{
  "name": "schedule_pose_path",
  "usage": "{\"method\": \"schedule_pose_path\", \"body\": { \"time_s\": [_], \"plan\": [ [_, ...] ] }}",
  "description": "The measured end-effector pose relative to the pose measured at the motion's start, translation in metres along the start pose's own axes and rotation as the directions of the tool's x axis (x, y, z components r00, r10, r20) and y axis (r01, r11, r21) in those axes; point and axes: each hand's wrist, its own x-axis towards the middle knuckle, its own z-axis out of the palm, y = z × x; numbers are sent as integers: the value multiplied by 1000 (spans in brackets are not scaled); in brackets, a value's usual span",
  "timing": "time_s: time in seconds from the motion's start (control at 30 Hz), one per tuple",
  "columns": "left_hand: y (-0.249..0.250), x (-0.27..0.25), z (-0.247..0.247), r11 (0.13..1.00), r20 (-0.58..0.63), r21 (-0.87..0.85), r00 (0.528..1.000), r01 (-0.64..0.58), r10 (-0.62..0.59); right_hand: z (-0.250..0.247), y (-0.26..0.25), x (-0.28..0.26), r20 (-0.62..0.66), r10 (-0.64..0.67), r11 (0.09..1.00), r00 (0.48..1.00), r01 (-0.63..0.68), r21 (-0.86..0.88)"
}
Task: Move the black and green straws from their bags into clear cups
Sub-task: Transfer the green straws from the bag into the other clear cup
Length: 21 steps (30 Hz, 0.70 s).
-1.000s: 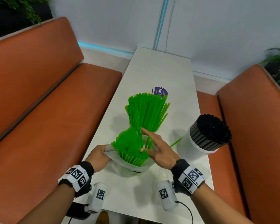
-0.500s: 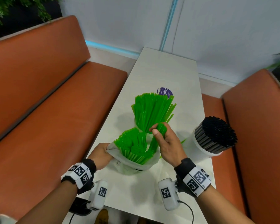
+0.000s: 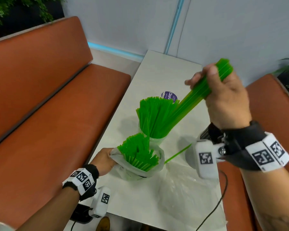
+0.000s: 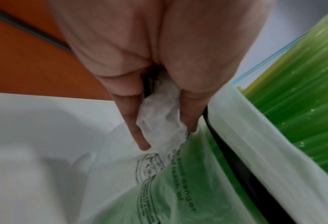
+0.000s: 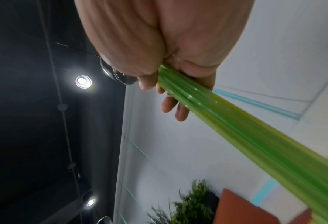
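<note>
My right hand (image 3: pixel 223 95) is raised above the table and grips a bunch of green straws (image 3: pixel 207 85) (image 5: pixel 236 128), their lower ends slanting down toward the clear cup (image 3: pixel 154 140) full of green straws. My left hand (image 3: pixel 103 161) pinches the rim of the thin plastic bag (image 3: pixel 140 170) (image 4: pixel 159 121), which stands upright with more green straws (image 3: pixel 137 154) inside. The cup of black straws (image 3: pixel 204 134) is almost hidden behind my right wrist. One loose green straw (image 3: pixel 177 155) lies on the table.
The narrow white table (image 3: pixel 165 202) runs between two orange benches (image 3: pixel 48 122). A purple round sticker (image 3: pixel 169 95) lies behind the cup. Crumpled clear plastic (image 3: pixel 187 185) rests near the front right edge, and a black cable (image 3: pixel 212 212) hangs off there.
My right hand closed on a bunch of green straws in the bag, pulled them out and lifted them up and to the right. My left hand kept holding the bag.
</note>
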Motion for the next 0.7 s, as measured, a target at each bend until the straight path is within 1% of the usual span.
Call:
{"method": "schedule_pose_path", "body": {
  "time_s": [0.1, 0.13, 0.2, 0.27, 0.33, 0.43, 0.5, 0.53, 0.6, 0.67, 0.7],
  "plan": [
    [0, 0, 1, 1000, -1, -9, 1000, 2, -2, 3, 6, 23, -76, -44, 998, 996, 41, -52],
    [-1, -1, 1, 1000, -2, -11, 1000, 2, -2, 8, 14, 27, -91, -41, 995, 995, 33, -91],
    [0, -2, 1, 1000, -5, -11, 1000, -2, 2, 22, 41, 26, -102, 5, 983, 995, -23, -182],
    [2, -3, 1, 1000, -3, -4, 1000, -12, 12, 38, 75, 15, -66, 102, 962, 993, -115, -247],
    [5, -5, 1, 1000, -6, 15, 1000, -21, 21, 48, 109, 1, 8, 243, 923, 970, -228, -311],
    [10, -7, 0, 999, -21, 45, 999, -24, 25, 54, 145, -16, 81, 444, 849, 893, -389, -358],
    [10, -7, 0, 998, -29, 51, 999, -22, 24, 54, 157, -22, 116, 534, 792, 837, -448, -416],
    [10, -7, 0, 998, -28, 53, 999, -22, 24, 54, 162, -24, 132, 553, 773, 823, -448, -449],
    [9, -6, 0, 999, -25, 39, 999, -27, 28, 52, 166, -26, 154, 556, 763, 817, -427, -486],
    [8, -5, -1, 999, -20, 31, 999, -27, 28, 49, 160, -27, 146, 543, 768, 827, -418, -485],
    [7, -4, -1, 999, -17, 26, 999, -28, 28, 46, 154, -27, 131, 520, 781, 844, -407, -474]
  ]
}}
